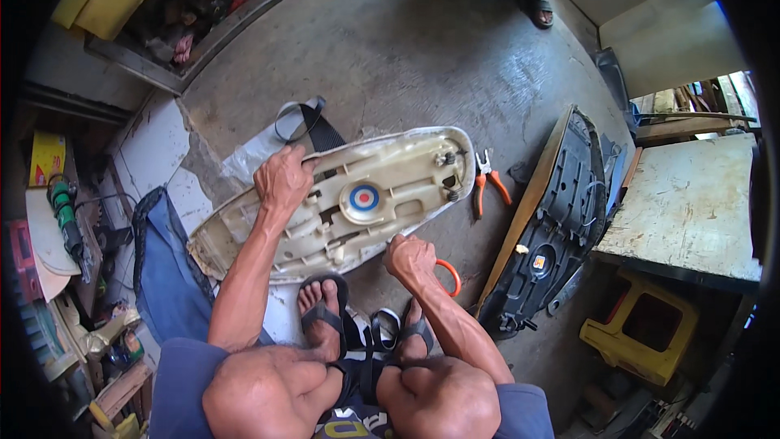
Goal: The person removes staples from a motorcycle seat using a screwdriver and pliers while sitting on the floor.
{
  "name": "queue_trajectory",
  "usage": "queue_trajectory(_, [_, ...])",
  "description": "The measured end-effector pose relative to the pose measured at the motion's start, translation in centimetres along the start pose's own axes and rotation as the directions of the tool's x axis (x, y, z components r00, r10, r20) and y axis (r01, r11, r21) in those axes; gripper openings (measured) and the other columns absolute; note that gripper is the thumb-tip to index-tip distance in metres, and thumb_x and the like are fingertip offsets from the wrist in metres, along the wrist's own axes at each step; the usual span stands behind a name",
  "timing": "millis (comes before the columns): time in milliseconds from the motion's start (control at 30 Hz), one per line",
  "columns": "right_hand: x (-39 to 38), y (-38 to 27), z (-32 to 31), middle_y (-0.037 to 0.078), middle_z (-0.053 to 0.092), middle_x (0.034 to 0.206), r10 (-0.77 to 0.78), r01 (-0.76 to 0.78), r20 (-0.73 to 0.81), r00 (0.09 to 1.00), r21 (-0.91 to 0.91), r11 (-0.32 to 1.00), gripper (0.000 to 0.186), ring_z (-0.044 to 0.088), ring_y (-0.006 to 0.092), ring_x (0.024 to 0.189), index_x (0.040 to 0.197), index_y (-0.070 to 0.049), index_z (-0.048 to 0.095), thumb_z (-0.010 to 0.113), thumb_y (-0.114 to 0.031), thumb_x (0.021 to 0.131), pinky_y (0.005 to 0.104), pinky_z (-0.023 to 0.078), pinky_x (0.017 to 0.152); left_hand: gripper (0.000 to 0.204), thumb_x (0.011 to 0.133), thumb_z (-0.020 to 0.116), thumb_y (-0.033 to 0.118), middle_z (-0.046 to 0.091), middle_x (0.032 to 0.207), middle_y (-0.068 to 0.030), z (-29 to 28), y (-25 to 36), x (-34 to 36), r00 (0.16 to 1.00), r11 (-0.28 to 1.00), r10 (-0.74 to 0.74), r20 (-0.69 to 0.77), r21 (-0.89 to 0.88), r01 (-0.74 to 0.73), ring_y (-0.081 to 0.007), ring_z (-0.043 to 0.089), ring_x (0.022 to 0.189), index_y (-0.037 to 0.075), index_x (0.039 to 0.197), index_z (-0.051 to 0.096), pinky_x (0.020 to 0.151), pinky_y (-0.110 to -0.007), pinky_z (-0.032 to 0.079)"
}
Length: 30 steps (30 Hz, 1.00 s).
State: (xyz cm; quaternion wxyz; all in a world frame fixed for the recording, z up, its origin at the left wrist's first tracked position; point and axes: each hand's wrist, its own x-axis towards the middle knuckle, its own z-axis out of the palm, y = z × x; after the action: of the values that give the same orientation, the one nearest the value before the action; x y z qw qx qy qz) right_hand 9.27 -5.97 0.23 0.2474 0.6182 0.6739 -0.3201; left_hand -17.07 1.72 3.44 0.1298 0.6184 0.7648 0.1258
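Note:
An upturned motorcycle seat (414, 187) lies before me, its cream plastic underside facing up with a round blue, white and red sticker. My left hand (284, 179) is closed over its far edge, left of the middle. At the near edge my right hand (410, 260) is closed in a fist; what its fingers hold is hidden. An orange loop (449, 276), like a tool handle, shows beside that wrist; whether the hand holds it I cannot tell. Orange-handled pliers (490, 183) lie on the floor off the seat's right end.
A second seat with a black underside (561, 211) lies to the right, by a worn wooden box (691, 203) and a yellow plastic part (642, 329). Blue cloth (175, 268) and a green power tool (65, 215) are at left. Another person's sandalled foot (536, 8) stands far off.

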Motion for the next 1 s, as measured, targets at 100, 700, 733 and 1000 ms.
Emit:
queue_trajectory(100, [0.4,3.3,3.4,0.019,0.074,0.088,0.014,-0.026,0.024,1.0,0.588,0.809,0.044,0.073,0.0324,0.092,0.11,-0.005,0.075,0.056,-0.043,0.097,0.045,0.055,0.081,0.027,0.085,0.072,0.032,0.068,0.091,-0.0172,0.0,0.4,0.3,1.0,1.0,-0.005,-0.004,-0.002,0.005,-0.0426,0.067,0.087,0.004,0.086,0.068,0.072,-0.053,0.051])
queue_trajectory(700, [-1.7,1.6,0.7,0.021,0.074,0.098,-0.076,0.067,0.032,0.997,0.23,0.971,0.045,0.072,0.0372,0.096,0.111,-0.01,0.076,0.058,-0.047,0.095,0.0473,0.056,0.084,0.031,0.085,0.072,0.035,0.07,0.091,-0.0169,0.8,0.2,-0.1,0.999,0.999,-0.021,0.043,-0.032,0.023,-0.0408,0.068,0.086,0.004,0.086,0.069,0.071,-0.051,0.052])
queue_trajectory(733, [-1.4,-0.1,-0.2,0.021,0.075,0.094,-0.064,0.051,0.081,0.995,0.146,0.988,0.045,0.074,0.0342,0.091,0.105,-0.006,0.076,0.057,-0.045,0.094,0.0451,0.056,0.083,0.031,0.085,0.072,0.035,0.07,0.091,-0.017,0.5,-0.9,-1.3,0.997,0.999,-0.043,0.059,-0.005,0.043,-0.0406,0.068,0.086,0.004,0.086,0.069,0.071,-0.051,0.052])
queue_trajectory(1000, [0.1,-2.0,0.2,0.018,0.075,0.081,-0.124,0.12,-0.026,0.992,-0.116,0.986,0.046,0.075,0.0301,0.081,0.103,0.0,0.074,0.055,-0.04,0.094,0.0436,0.056,0.084,0.029,0.085,0.071,0.033,0.069,0.092,-0.0173,0.8,0.1,0.6,1.0,0.999,-0.023,0.014,-0.021,0.024,-0.0408,0.068,0.084,0.004,0.086,0.069,0.072,-0.052,0.053])
